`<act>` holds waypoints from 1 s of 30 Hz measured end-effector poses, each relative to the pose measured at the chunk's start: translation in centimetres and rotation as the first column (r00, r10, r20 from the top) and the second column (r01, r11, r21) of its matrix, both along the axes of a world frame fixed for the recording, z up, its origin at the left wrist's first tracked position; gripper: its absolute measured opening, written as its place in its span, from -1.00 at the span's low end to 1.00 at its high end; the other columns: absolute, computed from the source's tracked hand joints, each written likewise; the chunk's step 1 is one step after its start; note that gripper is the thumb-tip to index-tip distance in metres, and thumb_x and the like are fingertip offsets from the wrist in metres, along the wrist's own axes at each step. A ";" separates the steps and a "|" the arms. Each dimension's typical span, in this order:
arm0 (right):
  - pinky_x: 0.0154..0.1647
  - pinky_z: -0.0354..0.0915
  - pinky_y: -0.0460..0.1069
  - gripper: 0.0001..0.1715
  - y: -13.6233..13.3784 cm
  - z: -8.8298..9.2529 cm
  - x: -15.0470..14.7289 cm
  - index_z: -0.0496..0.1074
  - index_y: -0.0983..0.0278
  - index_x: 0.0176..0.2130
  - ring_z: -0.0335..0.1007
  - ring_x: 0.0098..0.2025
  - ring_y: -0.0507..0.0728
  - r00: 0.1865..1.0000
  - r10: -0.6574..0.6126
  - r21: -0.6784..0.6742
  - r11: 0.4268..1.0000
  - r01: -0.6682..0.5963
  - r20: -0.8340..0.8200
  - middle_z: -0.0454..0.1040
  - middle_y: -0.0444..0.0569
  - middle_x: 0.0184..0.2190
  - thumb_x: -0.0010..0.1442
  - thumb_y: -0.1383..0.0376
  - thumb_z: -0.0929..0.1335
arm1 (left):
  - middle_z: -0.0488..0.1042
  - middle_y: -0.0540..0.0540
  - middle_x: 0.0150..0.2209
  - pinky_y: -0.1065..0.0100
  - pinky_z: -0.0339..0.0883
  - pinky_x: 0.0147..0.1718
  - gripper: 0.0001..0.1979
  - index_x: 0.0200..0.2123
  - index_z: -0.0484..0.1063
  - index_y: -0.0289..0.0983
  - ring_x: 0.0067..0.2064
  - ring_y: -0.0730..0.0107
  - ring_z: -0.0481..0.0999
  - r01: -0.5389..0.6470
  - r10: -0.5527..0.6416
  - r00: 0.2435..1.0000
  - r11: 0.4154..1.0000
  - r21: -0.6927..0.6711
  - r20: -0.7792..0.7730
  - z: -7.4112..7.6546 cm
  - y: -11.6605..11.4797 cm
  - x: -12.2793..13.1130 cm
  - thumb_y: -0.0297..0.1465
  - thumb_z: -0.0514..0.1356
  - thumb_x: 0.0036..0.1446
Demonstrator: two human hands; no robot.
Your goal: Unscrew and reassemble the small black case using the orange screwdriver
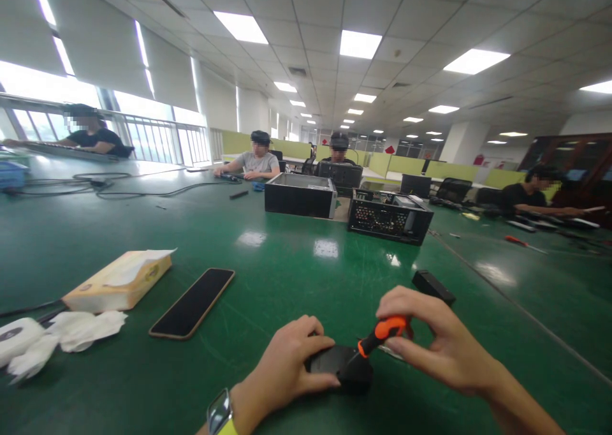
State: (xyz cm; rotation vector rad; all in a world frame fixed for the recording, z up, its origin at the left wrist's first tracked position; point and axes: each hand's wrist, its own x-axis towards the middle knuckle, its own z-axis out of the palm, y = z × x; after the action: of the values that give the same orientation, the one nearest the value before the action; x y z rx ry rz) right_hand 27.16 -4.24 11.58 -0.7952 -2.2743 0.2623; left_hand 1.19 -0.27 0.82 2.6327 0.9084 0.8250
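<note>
My left hand (292, 355) grips a small black plastic device (337, 365) from its left end, thumb on the near side and fingers on the far side. The device rests on the green table; its exact kind is hard to make out. In my right hand (430, 342) is a screwdriver (385, 333) with an orange and black handle, pinched between thumb and fingers. It slants down to the left, its tip at the top of the device. Whether it sits in a screw does not show. Beyond my right hand lies a black oblong block (433, 286).
A phone (194, 304), a tissue pack (122, 279) and crumpled tissues (86, 330) lie to the left. Farther back stand a closed black case (300, 194) and an opened computer case (389, 217). Another screwdriver (524, 243) lies right. Several people sit around the table.
</note>
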 end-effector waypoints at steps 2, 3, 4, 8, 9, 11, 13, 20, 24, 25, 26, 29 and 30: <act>-0.38 0.29 -0.05 -0.82 -0.1 0.2 0.1 0.44 0.25 -0.14 0.41 -0.34 0.09 1.000 -0.015 -0.011 1.000 0.015 0.019 0.50 -0.04 -0.32 0.20 0.31 0.39 | 0.44 -0.12 -0.25 0.32 0.29 -0.31 -0.54 -0.10 0.56 -0.20 -0.25 0.20 0.43 0.005 -0.005 1.000 1.000 -0.005 0.004 0.0 0.0 0.0 -0.02 0.35 0.03; -0.42 0.27 -0.06 -0.87 -0.1 0.2 0.2 0.45 0.25 -0.20 0.38 -0.40 0.07 0.998 -0.044 0.009 0.999 0.044 0.034 0.48 -0.07 -0.40 0.19 0.29 0.40 | 0.44 -0.12 -0.25 0.32 0.29 -0.31 -0.54 -0.10 0.56 -0.20 -0.25 0.20 0.43 0.005 -0.005 1.000 1.000 -0.007 0.004 0.0 0.0 -0.1 -0.02 0.35 0.04; -0.45 0.24 -0.07 -0.90 -0.1 0.3 0.3 0.45 0.25 -0.26 0.35 -0.46 0.05 0.996 -0.073 0.032 0.997 0.072 0.050 0.45 -0.11 -0.46 0.18 0.28 0.42 | 0.44 -0.12 -0.25 0.32 0.28 -0.31 -0.54 -0.10 0.56 -0.20 -0.25 0.19 0.43 0.005 -0.005 1.000 1.000 -0.010 0.004 0.0 0.1 -0.1 -0.02 0.36 0.03; -0.40 0.30 -0.07 -0.83 -0.1 0.3 0.4 0.44 0.24 -0.14 0.41 -0.38 0.06 0.995 -0.072 0.012 0.997 0.071 0.065 0.51 -0.06 -0.35 0.21 0.32 0.38 | 0.44 -0.12 -0.25 0.31 0.28 -0.31 -0.53 -0.10 0.56 -0.21 -0.25 0.19 0.43 0.000 0.000 1.000 1.000 -0.010 0.005 0.0 0.1 -0.1 -0.03 0.37 0.02; -0.37 0.32 -0.07 -0.76 -0.1 0.3 0.5 0.43 0.23 -0.08 0.44 -0.33 0.08 0.996 -0.060 0.007 0.998 0.059 0.064 0.53 -0.04 -0.28 0.21 0.34 0.37 | 0.44 -0.12 -0.25 0.31 0.28 -0.31 -0.53 -0.10 0.56 -0.21 -0.25 0.19 0.43 -0.001 0.001 1.000 1.000 -0.011 0.003 0.0 0.1 -0.1 -0.03 0.37 0.02; -0.36 0.34 -0.07 -0.70 -0.1 0.3 0.5 0.42 0.20 -0.05 0.46 -0.33 0.08 0.994 -0.077 0.043 0.996 0.074 0.072 0.55 -0.07 -0.28 0.18 0.33 0.40 | 0.44 -0.13 -0.25 0.31 0.28 -0.31 -0.53 -0.10 0.56 -0.21 -0.25 0.19 0.43 -0.002 0.002 1.000 1.000 -0.016 -0.002 0.1 0.1 0.0 -0.03 0.37 0.02; -0.37 0.34 -0.08 -0.69 -0.2 0.2 0.6 0.43 0.17 -0.07 0.47 -0.38 0.07 0.989 -0.119 0.101 0.989 0.110 0.084 0.55 -0.11 -0.34 0.15 0.29 0.44 | 0.44 -0.13 -0.25 0.31 0.28 -0.31 -0.54 -0.10 0.56 -0.20 -0.25 0.19 0.43 -0.004 0.004 1.000 1.000 -0.022 -0.006 0.1 0.0 0.0 -0.04 0.37 0.03; -0.37 0.38 -0.11 -0.47 -0.3 0.0 0.7 0.35 0.13 0.09 0.49 -0.37 0.05 0.989 -0.141 0.103 0.985 0.135 0.047 0.55 -0.14 -0.34 0.13 0.29 0.45 | 0.44 -0.12 -0.25 0.31 0.27 -0.32 -0.54 -0.11 0.56 -0.21 -0.24 0.18 0.43 0.000 0.000 1.000 1.000 -0.021 0.006 -0.1 0.1 0.0 -0.03 0.37 0.02; -0.36 0.39 -0.11 -0.49 -0.3 0.0 0.7 0.36 0.12 0.08 0.51 -0.34 0.07 0.988 -0.138 0.112 0.985 0.131 0.063 0.57 -0.11 -0.27 0.13 0.31 0.44 | 0.44 -0.12 -0.25 0.32 0.27 -0.32 -0.55 -0.12 0.56 -0.21 -0.24 0.18 0.43 -0.002 0.002 1.000 1.000 -0.024 0.002 0.0 0.0 0.0 -0.04 0.38 0.01; -0.36 0.39 -0.11 -0.50 -0.3 0.0 0.7 0.35 0.13 0.08 0.52 -0.30 0.07 0.990 -0.128 0.099 0.988 0.121 0.064 0.57 -0.09 -0.23 0.14 0.33 0.42 | 0.44 -0.12 -0.25 0.32 0.27 -0.32 -0.55 -0.12 0.56 -0.20 -0.24 0.19 0.43 -0.003 0.003 1.000 1.000 -0.024 0.001 0.0 0.0 0.0 -0.05 0.38 0.01; -0.36 0.39 -0.11 -0.50 -0.4 0.0 0.7 0.36 0.13 0.08 0.52 -0.30 0.08 0.990 -0.126 0.095 0.988 0.119 0.064 0.57 -0.09 -0.24 0.14 0.33 0.42 | 0.44 -0.12 -0.25 0.32 0.27 -0.32 -0.55 -0.11 0.56 -0.20 -0.24 0.19 0.43 -0.004 0.004 1.000 1.000 -0.022 0.000 0.1 0.0 0.0 -0.05 0.38 0.01; -0.33 0.40 -0.10 -0.52 -0.4 0.1 0.7 0.40 0.14 0.01 0.51 -0.38 0.06 0.984 -0.166 0.149 0.977 0.154 0.065 0.57 -0.14 -0.34 0.08 0.31 0.47 | 0.44 -0.11 -0.26 0.33 0.26 -0.32 -0.56 -0.11 0.56 -0.19 -0.25 0.20 0.43 -0.004 0.004 1.000 1.000 -0.014 0.001 0.1 0.0 0.1 -0.05 0.38 0.02; -0.31 0.40 -0.09 -0.54 -0.4 0.1 0.7 0.41 0.14 0.00 0.52 -0.37 0.06 0.983 -0.169 0.154 0.976 0.156 0.072 0.57 -0.14 -0.34 0.08 0.30 0.47 | 0.44 -0.10 -0.26 0.33 0.26 -0.32 -0.56 -0.11 0.56 -0.19 -0.25 0.21 0.42 -0.002 0.002 1.000 1.000 -0.011 0.004 0.0 0.0 0.1 -0.04 0.37 0.02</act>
State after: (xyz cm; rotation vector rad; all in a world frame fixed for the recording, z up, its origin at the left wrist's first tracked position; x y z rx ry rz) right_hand 27.82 -4.65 11.69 -0.9230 -2.2603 -0.0160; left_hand 1.25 -0.27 0.84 2.6200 0.9125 0.8226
